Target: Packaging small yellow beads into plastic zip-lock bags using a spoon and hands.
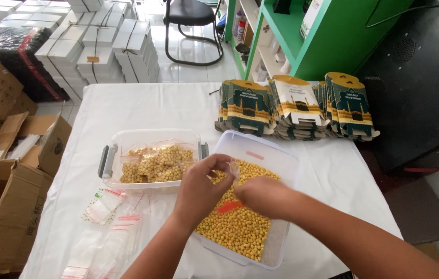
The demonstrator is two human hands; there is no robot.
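Over a clear plastic tub (281, 155) full of small yellow round pieces (240, 230), my left hand (199, 188) pinches the top of a small clear zip bag (234, 169). My right hand (263, 195) is beside it, fingers closed on an orange scoop (228, 207) that lies low over the yellow pieces. Both hands meet above the tub's middle. The bag is mostly hidden by my fingers.
A second clear tub (152, 137) with grey handles holds filled bags. Empty zip bags (111, 222) lie at the table's front left. Stacks of flat printed cartons (297, 106) sit at the back right. Cardboard boxes (2, 206) stand left of the table.
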